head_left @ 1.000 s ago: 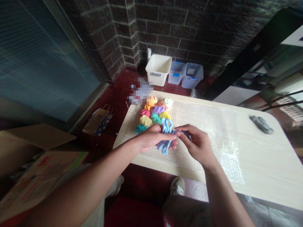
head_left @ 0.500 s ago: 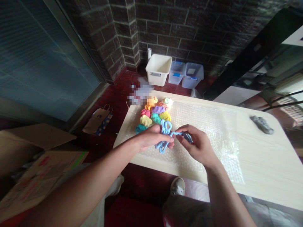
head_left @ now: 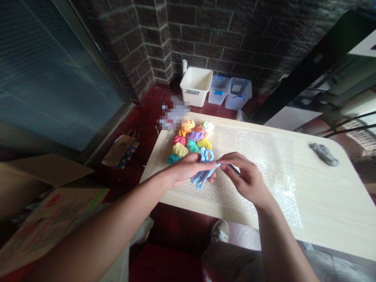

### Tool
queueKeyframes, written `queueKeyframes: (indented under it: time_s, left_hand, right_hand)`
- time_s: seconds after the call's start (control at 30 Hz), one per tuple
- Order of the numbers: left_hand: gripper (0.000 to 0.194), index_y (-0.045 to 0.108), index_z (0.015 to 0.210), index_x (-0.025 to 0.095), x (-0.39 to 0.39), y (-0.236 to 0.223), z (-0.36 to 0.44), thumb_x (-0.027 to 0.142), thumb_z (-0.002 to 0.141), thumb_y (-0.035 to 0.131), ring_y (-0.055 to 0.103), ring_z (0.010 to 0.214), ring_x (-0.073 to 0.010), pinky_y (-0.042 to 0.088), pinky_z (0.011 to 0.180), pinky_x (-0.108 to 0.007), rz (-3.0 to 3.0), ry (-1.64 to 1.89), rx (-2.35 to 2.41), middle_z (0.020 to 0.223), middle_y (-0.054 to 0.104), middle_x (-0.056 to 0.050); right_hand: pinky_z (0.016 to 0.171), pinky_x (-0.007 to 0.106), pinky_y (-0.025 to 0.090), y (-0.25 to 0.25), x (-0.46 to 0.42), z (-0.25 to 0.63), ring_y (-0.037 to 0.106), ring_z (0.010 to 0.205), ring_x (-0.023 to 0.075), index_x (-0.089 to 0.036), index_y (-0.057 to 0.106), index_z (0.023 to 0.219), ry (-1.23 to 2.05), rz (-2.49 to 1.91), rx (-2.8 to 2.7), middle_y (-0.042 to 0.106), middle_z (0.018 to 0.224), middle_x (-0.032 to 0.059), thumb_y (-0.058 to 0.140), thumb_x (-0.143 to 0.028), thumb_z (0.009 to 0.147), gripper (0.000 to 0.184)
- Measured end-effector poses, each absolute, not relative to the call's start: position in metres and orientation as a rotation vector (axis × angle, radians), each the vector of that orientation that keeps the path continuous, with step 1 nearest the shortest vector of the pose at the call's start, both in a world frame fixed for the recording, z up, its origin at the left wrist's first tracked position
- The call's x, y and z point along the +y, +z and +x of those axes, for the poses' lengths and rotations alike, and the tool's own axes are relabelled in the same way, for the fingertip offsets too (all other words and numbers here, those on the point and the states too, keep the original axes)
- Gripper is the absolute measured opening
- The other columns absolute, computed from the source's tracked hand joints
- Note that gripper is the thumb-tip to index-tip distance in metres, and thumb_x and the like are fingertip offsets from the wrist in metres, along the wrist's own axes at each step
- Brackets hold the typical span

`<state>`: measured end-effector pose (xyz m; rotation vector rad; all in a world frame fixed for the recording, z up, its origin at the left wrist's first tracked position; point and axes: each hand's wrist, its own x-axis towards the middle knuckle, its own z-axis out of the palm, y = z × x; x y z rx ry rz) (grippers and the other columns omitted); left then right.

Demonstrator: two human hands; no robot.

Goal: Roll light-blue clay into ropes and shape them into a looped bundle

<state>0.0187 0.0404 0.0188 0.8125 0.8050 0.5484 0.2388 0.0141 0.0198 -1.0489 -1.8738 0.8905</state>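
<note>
A looped bundle of thick light-blue yarn (head_left: pixel 201 182) is pinched in my left hand (head_left: pixel 185 170), its loops sticking out above and below the fingers. My right hand (head_left: pixel 245 174) is closed in a pinch on the yarn's end, close to my left thumb. A dark strip shows under the right fingers; I cannot make out what it is. Just beyond the hands lie several soft yarn bundles on the table, among them a teal one (head_left: pixel 173 159), a pale yellow one (head_left: pixel 180 149), a green one (head_left: pixel 192 146) and a purple one (head_left: pixel 195 136).
Bubble wrap (head_left: pixel 258 184) covers much of the pale wooden table (head_left: pixel 331 203). A grey bundle (head_left: pixel 323 154) lies at the right. Behind the table stand a cream bin (head_left: pixel 195 88) and two clear boxes. At the left are a paper bag (head_left: pixel 117 150) and an open cardboard box (head_left: pixel 55 219).
My right hand has moved slightly left, towards my left thumb, so a shorter length of blue yarn shows between the hands. The left hand keeps its hold.
</note>
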Motion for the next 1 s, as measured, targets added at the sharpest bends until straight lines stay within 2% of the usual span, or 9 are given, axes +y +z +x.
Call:
queueKeyframes:
  time_s: [0.13,0.3,0.43,0.6,0.77,0.87,1.0]
  left_hand:
    - [0.036,0.073,0.093,0.014,0.0407,0.0180,0.0177,0.043,0.079,0.090,0.074,0.070,-0.0147,0.057,0.068,-0.026,0.819,0.542,0.804,0.079,0.076,-0.004]
    - [0.034,0.070,0.085,0.013,0.0390,0.0182,0.0207,0.039,0.079,0.090,0.069,0.064,-0.0117,0.051,0.061,-0.023,0.853,0.598,0.805,0.074,0.073,-0.002]
    - [0.032,0.069,0.083,0.013,0.0378,0.0186,0.0232,0.036,0.078,0.090,0.067,0.062,-0.0111,0.052,0.061,-0.023,0.846,0.622,0.835,0.072,0.072,-0.001]
    - [0.031,0.071,0.084,0.013,0.0390,0.0194,0.0210,0.037,0.078,0.089,0.069,0.062,-0.0125,0.054,0.062,-0.024,0.804,0.565,0.855,0.074,0.074,-0.004]
    - [0.037,0.075,0.094,0.012,0.0412,0.0160,0.0182,0.043,0.080,0.088,0.070,0.065,-0.0143,0.053,0.061,-0.026,0.723,0.484,0.805,0.080,0.076,-0.008]
    - [0.036,0.075,0.090,0.012,0.0413,0.0141,0.0188,0.039,0.074,0.093,0.069,0.066,-0.0137,0.054,0.063,-0.025,0.692,0.495,0.790,0.079,0.075,-0.006]
    - [0.034,0.073,0.080,0.011,0.0410,0.0140,0.0205,0.036,0.071,0.095,0.065,0.061,-0.0104,0.047,0.058,-0.022,0.723,0.511,0.814,0.072,0.074,-0.005]
  right_hand:
    - [0.085,0.041,0.057,0.0219,0.0140,0.2388,0.071,0.098,0.0242,-0.029,0.081,0.115,0.904,-1.049,-1.883,0.073,0.105,0.0084,0.066,-0.023,0.103,0.020]
    - [0.083,0.039,0.057,0.0230,0.0126,0.2385,0.071,0.095,0.0227,-0.028,0.082,0.114,0.923,-1.037,-1.886,0.072,0.103,0.0081,0.066,-0.023,0.104,0.020]
    - [0.082,0.039,0.057,0.0231,0.0121,0.2382,0.071,0.093,0.0231,-0.028,0.082,0.113,0.933,-1.061,-1.891,0.073,0.102,0.0083,0.066,-0.024,0.104,0.019]
    - [0.081,0.040,0.057,0.0224,0.0126,0.2390,0.072,0.092,0.0247,-0.028,0.082,0.114,0.949,-1.076,-1.890,0.075,0.102,0.0092,0.066,-0.028,0.104,0.019]
    - [0.081,0.040,0.057,0.0223,0.0131,0.2403,0.071,0.092,0.0246,-0.027,0.082,0.113,0.934,-1.060,-1.893,0.075,0.101,0.0096,0.067,-0.030,0.104,0.018]
    - [0.084,0.040,0.057,0.0232,0.0131,0.2401,0.071,0.095,0.0244,-0.027,0.081,0.111,0.949,-1.044,-1.890,0.074,0.103,0.0092,0.067,-0.028,0.103,0.016]
    - [0.085,0.040,0.056,0.0227,0.0127,0.2392,0.071,0.097,0.0239,-0.026,0.081,0.109,0.963,-1.055,-1.877,0.073,0.104,0.0086,0.068,-0.026,0.103,0.014]
